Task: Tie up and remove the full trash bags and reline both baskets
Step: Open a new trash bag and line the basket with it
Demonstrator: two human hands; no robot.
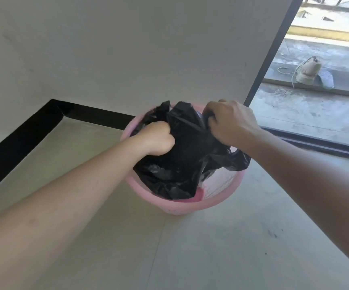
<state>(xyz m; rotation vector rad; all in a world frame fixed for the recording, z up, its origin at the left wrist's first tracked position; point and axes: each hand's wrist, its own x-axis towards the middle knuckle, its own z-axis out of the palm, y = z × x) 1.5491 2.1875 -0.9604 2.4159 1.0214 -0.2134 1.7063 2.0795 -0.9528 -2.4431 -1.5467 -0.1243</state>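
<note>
Item: pink basket (221,197), one seen, standing on the pale floor (221,248) close to the wall corner, near the sliding door track. No second basket in view.

Contents: black trash bag (182,155), in the basket, crumpled, glossy, its upper part gathered toward the middle. A loose flap hangs over the right rim. Part of the pink inner wall shows at the near right side, bare of the bag.

Hands: left hand (159,139) closed into a fist on a bunch of bag at the left of the opening. Right hand (230,120) clamped on another bunch at the far right, knuckles up. Both pull the plastic inward.

Progress, judged: early. The bag mouth is being drawn together; no knot is visible. Whether the bag is full cannot be told. Left to do: tying, lifting out, relining this basket, then the same for the other.

Beyond the door: a shoe (307,72) and insoles outside, not involved.
</note>
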